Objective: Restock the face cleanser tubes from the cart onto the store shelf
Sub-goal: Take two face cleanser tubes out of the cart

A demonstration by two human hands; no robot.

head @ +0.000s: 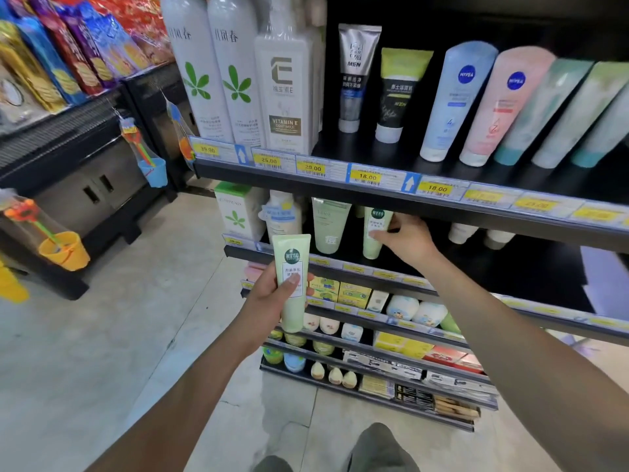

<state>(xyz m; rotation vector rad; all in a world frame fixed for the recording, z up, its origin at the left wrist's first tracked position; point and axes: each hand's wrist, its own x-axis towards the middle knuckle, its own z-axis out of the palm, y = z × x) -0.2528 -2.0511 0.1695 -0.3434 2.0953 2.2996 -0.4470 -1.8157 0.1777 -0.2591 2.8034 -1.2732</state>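
Restocking looks partway done: the right hand pinches a green tube standing on the second shelf. The left hand holds a matching tube below, fingers curled round it, not yet shelved. No cart shows.

A shop aisle of toiletries. Black metal tiered shelves run above and below the right grip, their rails lined with yellow printed price labels. Plastic skincare tubes face outward above it. Each grip holds the same kind of pale green plastic tube. Far left of the left grip, bright snack bags fill another rack.
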